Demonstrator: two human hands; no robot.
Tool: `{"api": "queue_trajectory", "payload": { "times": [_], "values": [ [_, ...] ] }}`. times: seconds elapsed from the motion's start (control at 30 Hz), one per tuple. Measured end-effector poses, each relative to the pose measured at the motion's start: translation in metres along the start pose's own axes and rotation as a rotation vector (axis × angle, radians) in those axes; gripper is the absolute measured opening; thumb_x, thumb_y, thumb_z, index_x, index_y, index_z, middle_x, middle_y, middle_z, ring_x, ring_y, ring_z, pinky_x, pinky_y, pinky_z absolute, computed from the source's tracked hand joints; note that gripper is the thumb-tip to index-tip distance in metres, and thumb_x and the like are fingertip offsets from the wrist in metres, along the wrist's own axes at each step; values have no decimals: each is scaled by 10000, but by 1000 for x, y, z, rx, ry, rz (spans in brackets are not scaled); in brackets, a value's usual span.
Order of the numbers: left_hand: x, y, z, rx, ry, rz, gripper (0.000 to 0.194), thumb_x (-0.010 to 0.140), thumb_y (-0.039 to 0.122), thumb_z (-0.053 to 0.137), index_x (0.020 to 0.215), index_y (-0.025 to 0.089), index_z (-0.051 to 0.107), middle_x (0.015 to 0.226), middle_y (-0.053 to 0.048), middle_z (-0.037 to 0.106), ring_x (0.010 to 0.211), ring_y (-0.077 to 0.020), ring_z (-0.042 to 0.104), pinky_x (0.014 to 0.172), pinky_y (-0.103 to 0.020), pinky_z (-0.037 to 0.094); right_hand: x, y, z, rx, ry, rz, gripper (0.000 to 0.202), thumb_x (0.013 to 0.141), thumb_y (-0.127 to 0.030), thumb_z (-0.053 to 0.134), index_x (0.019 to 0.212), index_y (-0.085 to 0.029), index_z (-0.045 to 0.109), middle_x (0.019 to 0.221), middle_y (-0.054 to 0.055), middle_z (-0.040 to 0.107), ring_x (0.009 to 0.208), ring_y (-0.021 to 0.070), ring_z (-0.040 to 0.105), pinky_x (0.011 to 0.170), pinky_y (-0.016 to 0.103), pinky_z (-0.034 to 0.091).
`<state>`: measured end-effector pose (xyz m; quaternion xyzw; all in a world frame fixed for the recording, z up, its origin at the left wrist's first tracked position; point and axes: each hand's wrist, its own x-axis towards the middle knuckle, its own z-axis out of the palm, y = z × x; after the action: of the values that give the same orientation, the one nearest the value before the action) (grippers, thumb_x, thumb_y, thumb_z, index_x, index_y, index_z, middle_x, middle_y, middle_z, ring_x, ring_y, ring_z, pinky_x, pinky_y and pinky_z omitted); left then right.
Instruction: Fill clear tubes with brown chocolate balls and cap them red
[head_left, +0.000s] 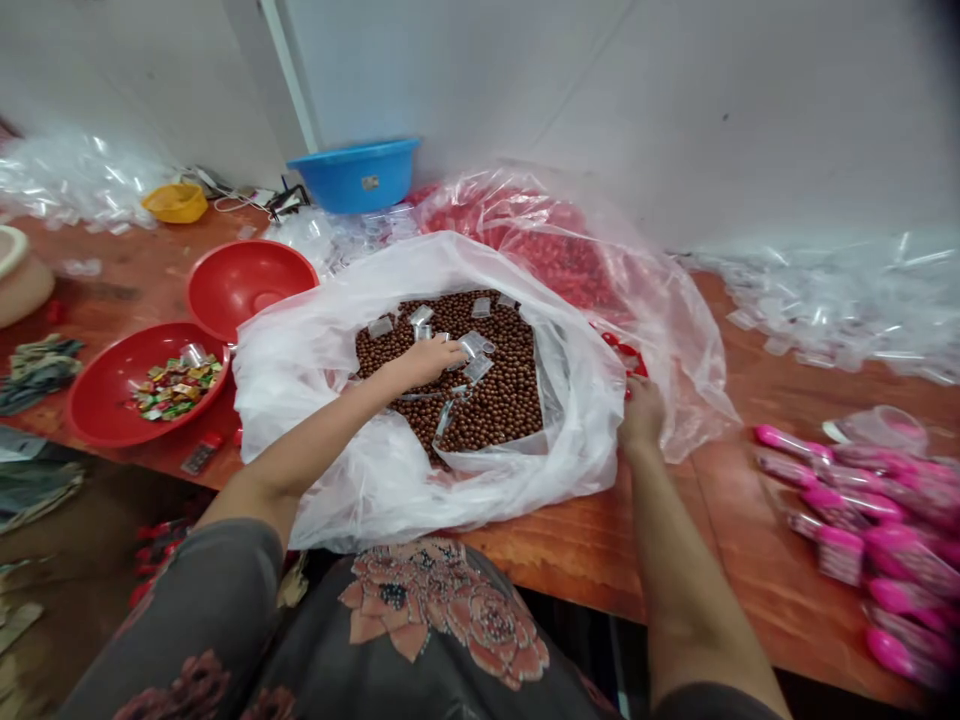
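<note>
Reddish wooden table (585, 545) against pale wall (675, 100)

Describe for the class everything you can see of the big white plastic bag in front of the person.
The white plastic bag is thin, translucent and crumpled. It sits open on the wooden table, its rim rolled down around small brown balls and little clear packets. The left hand reaches inside; the right hand rests at its right edge.

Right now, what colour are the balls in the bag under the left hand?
Brown: small round balls fill the white plastic bag the left hand reaches into. Head view, the only one.
</note>
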<state>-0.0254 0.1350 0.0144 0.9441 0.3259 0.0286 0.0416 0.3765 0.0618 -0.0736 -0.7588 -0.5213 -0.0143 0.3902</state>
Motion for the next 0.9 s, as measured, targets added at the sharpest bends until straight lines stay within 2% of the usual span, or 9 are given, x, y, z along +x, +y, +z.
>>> {"api": "queue_trajectory", "payload": {
  "times": [0.07, 0.13, 0.27, 0.4, 0.5, 0.6, 0.7, 0.8, 0.9],
  "values": [
    [12, -10, 6, 54, -63, 18, 458, 888, 31, 405, 1246, 214, 623, 1189, -86, 649, 1022, -205, 529, 848, -302, 426, -7, 6, -8, 127, 116, 91, 242, 812, -383, 503, 821, -165, 608, 861, 97, 631, 794, 202, 547, 795, 392, 447],
    [10, -17, 9, 67, -85, -17, 349, 900, 137, 489, 1199, 211, 653, 1111, -96, 660, 1035, -225, 511, 826, -297, 417, -15, 10, -18, 261, 220, 198, 260, 836, -403, 453, 906, -180, 568, 848, 86, 609, 698, 189, 536, 687, 386, 459],
    [-22, -21, 12, -19, -114, -179, 259, 859, 302, 607, 1079, 211, 710, 1053, -91, 645, 1056, -238, 525, 821, -285, 416, -33, 3, -37, 587, 278, 337, 216, 822, -359, 486, 1006, -247, 505, 822, 28, 583, 558, 152, 505, 548, 336, 431],
    [-60, -20, 12, -241, -104, -348, 275, 891, 318, 535, 1037, 203, 738, 1016, -73, 678, 957, -212, 594, 828, -284, 425, -55, -34, -54, 1036, 259, 326, 305, 744, -214, 675, 1015, -330, 598, 879, -25, 579, 697, 135, 585, 594, 288, 461],
    [-69, -23, 14, -448, -97, -545, 227, 827, 288, 606, 961, 191, 762, 915, -55, 714, 815, -187, 617, 768, -272, 436, -70, -74, -63, 1190, 182, 340, 435, 730, -158, 723, 1067, -418, 635, 903, -53, 603, 701, 87, 582, 614, 238, 486],
    [-56, -22, 24, -701, -33, -667, 171, 745, 245, 685, 867, 158, 769, 797, -47, 709, 713, -170, 604, 720, -270, 443, -83, -112, -70, 1254, 47, 392, 563, 719, -173, 751, 1180, -459, 602, 887, -40, 638, 669, 86, 580, 563, 219, 473],
    [-31, -16, 39, -856, 39, -682, 153, 724, 209, 690, 839, 134, 759, 739, -38, 685, 650, -153, 582, 695, -273, 451, -95, -139, -70, 1301, -121, 455, 523, 704, -272, 778, 1190, -370, 613, 867, -11, 651, 659, 100, 595, 505, 205, 448],
    [-9, -10, 51, -914, 92, -674, 156, 716, 191, 686, 842, 120, 743, 732, -24, 670, 650, -148, 571, 713, -280, 457, -108, -152, -63, 1343, -262, 508, 424, 702, -381, 786, 1088, -280, 642, 885, 5, 655, 683, 103, 607, 511, 198, 459],
    [1, -7, 57, -1009, 146, -662, 154, 681, 169, 705, 825, 118, 726, 756, -8, 671, 737, -155, 583, 789, -286, 457, -121, -157, -50, 1330, -363, 542, 354, 667, -305, 819, 965, -250, 636, 873, 3, 675, 695, 91, 611, 552, 181, 470]
  ]
}}
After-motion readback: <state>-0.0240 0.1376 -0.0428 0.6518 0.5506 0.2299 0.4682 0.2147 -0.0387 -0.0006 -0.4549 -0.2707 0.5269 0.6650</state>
